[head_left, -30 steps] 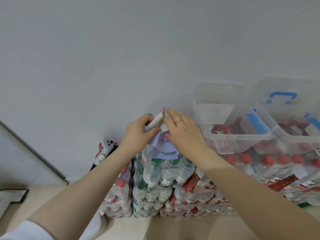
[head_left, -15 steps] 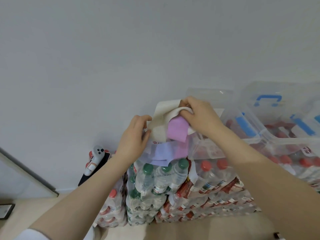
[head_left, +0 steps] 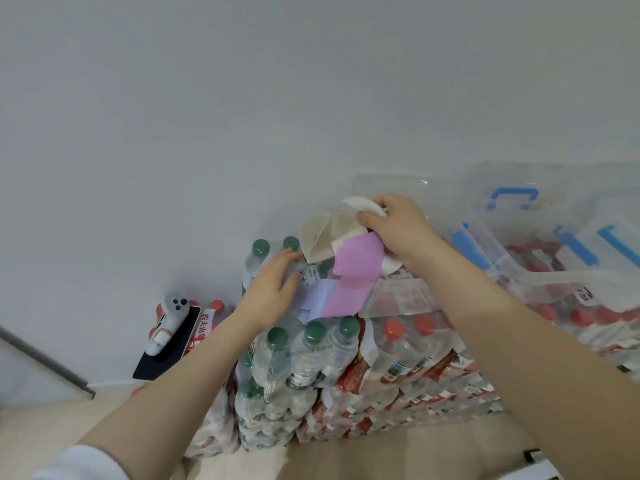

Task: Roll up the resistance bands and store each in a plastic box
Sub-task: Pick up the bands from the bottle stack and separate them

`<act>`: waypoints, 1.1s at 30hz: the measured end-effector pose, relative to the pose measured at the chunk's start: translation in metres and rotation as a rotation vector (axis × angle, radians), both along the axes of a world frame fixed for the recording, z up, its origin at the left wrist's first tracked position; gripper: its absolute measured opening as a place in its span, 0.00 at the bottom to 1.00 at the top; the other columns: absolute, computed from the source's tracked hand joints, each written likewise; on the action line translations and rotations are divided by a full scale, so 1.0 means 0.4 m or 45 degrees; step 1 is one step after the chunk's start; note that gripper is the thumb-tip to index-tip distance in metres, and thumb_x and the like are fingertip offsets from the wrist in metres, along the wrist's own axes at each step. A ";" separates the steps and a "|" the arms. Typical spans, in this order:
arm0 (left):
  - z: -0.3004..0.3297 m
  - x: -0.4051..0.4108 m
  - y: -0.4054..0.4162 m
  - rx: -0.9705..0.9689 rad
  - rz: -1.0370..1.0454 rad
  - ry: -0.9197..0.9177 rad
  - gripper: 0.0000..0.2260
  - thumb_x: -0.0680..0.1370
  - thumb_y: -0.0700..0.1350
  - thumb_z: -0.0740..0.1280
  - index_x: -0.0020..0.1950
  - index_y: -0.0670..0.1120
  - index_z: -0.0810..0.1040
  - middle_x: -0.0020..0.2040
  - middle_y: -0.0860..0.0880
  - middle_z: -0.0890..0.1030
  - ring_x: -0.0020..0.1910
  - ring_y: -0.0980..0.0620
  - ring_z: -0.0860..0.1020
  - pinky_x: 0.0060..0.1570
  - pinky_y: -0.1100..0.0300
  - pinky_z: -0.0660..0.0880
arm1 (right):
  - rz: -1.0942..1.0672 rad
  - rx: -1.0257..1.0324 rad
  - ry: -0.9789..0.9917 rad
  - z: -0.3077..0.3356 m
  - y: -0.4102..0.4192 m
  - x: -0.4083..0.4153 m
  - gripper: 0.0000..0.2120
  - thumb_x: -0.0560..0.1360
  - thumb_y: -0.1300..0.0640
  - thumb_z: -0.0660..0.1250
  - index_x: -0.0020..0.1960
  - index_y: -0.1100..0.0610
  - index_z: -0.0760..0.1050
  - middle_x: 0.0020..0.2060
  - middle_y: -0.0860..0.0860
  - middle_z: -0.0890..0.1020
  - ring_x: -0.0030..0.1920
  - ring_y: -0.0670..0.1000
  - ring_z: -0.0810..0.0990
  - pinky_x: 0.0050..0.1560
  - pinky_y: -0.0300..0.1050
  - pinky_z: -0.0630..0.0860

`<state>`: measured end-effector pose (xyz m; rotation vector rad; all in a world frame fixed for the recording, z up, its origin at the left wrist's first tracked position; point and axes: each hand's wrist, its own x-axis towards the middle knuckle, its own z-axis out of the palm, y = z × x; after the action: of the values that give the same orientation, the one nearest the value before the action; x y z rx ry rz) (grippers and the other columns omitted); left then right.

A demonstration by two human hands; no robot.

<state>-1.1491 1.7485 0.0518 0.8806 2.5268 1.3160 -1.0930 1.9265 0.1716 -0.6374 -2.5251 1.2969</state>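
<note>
The right hand (head_left: 398,230) grips loose cream and pink stretchy resistance bands (head_left: 349,258) beside the clear plastic box (head_left: 401,296), the left hand (head_left: 273,289) flat and empty, so rolling and storing seemingly remain.

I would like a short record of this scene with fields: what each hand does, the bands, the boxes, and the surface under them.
right hand: grips the cream band together with the pink band, lifted above the bottles
left hand: flat, resting on the lavender band
bands state: loose, not rolled up; none in a box yet
nearest box: clear plastic box, open, just right of the bands
other box: clear box with blue handle, further right
surface: shrink-wrapped packs of water bottles, green and red caps
</note>
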 end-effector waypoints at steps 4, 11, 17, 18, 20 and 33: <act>0.094 0.036 -0.020 0.492 0.138 -0.188 0.09 0.73 0.52 0.56 0.46 0.50 0.72 0.45 0.51 0.75 0.46 0.55 0.72 0.48 0.63 0.67 | -0.056 -0.351 0.024 0.014 -0.014 0.002 0.09 0.74 0.59 0.67 0.53 0.58 0.72 0.39 0.50 0.76 0.34 0.47 0.75 0.29 0.39 0.72; 0.175 0.075 0.013 0.211 -0.064 -0.086 0.29 0.65 0.49 0.76 0.61 0.54 0.66 0.48 0.55 0.73 0.42 0.55 0.77 0.40 0.69 0.73 | 0.066 -0.328 -0.043 -0.023 -0.068 -0.013 0.16 0.70 0.64 0.69 0.54 0.53 0.68 0.49 0.56 0.77 0.40 0.53 0.78 0.38 0.46 0.76; 0.133 0.076 -0.006 0.289 0.096 -0.251 0.08 0.72 0.36 0.68 0.42 0.48 0.71 0.40 0.51 0.76 0.29 0.57 0.74 0.28 0.71 0.68 | 0.190 -0.116 -0.051 -0.025 -0.074 -0.014 0.09 0.73 0.58 0.66 0.52 0.53 0.70 0.47 0.55 0.80 0.45 0.56 0.79 0.51 0.55 0.76; 0.136 0.071 -0.014 0.273 0.101 -0.258 0.07 0.72 0.36 0.68 0.41 0.46 0.73 0.37 0.52 0.76 0.27 0.59 0.72 0.28 0.72 0.68 | 0.167 -0.028 -0.030 -0.021 -0.070 -0.013 0.05 0.74 0.58 0.65 0.50 0.53 0.71 0.48 0.55 0.80 0.46 0.56 0.79 0.50 0.55 0.76; 0.142 0.057 -0.033 0.228 0.144 -0.223 0.05 0.73 0.37 0.67 0.40 0.46 0.74 0.33 0.52 0.77 0.26 0.60 0.72 0.29 0.69 0.68 | 0.093 0.042 0.022 -0.008 -0.057 -0.009 0.02 0.76 0.58 0.61 0.47 0.55 0.73 0.47 0.56 0.81 0.44 0.56 0.79 0.45 0.50 0.77; 0.041 0.000 -0.044 -0.020 0.457 -0.491 0.09 0.77 0.41 0.58 0.36 0.44 0.68 0.36 0.43 0.73 0.30 0.49 0.66 0.31 0.58 0.63 | -0.325 -0.453 0.288 0.024 -0.037 -0.004 0.07 0.79 0.53 0.57 0.45 0.55 0.69 0.33 0.48 0.74 0.33 0.44 0.74 0.35 0.39 0.70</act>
<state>-1.1490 1.7311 0.0680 0.1420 2.4423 1.3940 -1.0945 1.9116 0.1813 -0.8018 -1.9780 1.6287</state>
